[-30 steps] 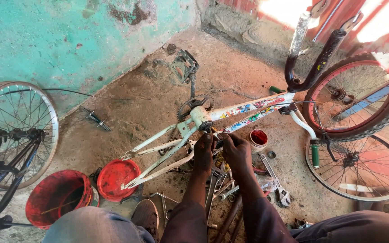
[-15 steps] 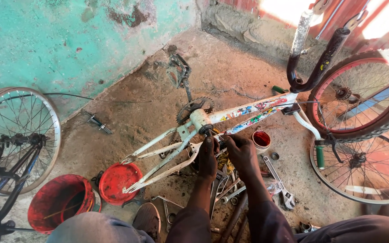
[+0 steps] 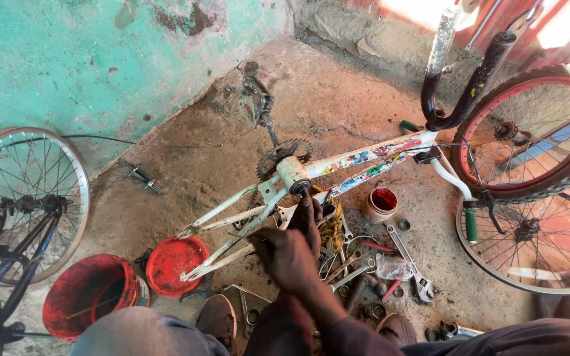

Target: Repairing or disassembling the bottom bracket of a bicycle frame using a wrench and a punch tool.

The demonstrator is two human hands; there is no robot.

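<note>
Head view: we're looking down at our own two hands.
Right hand (image 3: 289, 258): on top, knuckles up, so we can't tell its grip.
Left hand (image 3: 309, 217): mostly hidden under the right, fingers up near the bottom bracket (image 3: 293, 173), hold unclear.
Bike frame (image 3: 364, 160): white, lying on the floor.
Spanners (image 3: 407, 260): scattered just beside, half covered by our arms.
Red bucket (image 3: 86, 294): well off left.

One bicycle frame (image 3: 364, 161), three spoked wheels (image 3: 24, 198), two red buckets (image 3: 87, 293), perhaps five wrenches (image 3: 407, 260).
</note>
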